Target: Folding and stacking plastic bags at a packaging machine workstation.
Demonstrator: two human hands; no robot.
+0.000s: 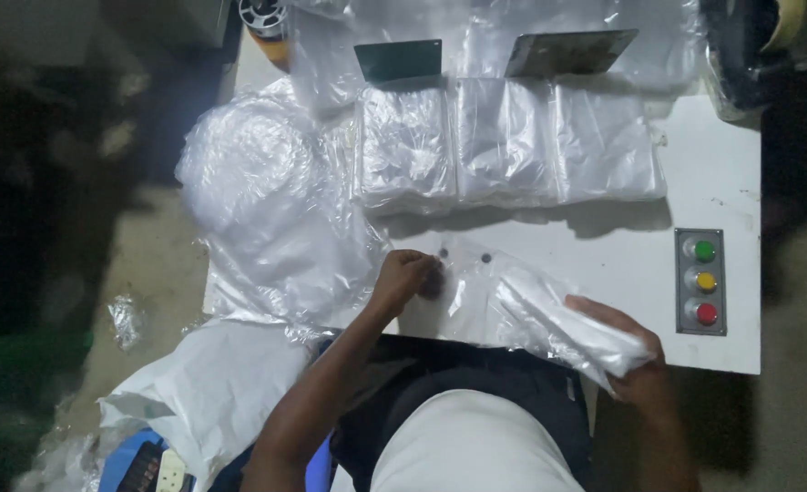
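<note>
Surface: a white worktable [713, 173] under dim light, with a dark floor on both sides.
Loose plastic: a big crumpled clear heap [258, 200] lies left of the left hand, spilling over the table edge.
Bag stacks: three flat piles of clear bags [504, 141] sit side by side beyond both hands.
Button panel: a grey plate [700, 281] with green, yellow and red buttons, just right of the right hand.
Right hand [636, 351]: closed around a bunched bundle of clear bags [549, 314] at the near table edge.
Left hand [408, 276]: fingers curled tight, pinching the flat bag [463, 278] on the table.
</note>
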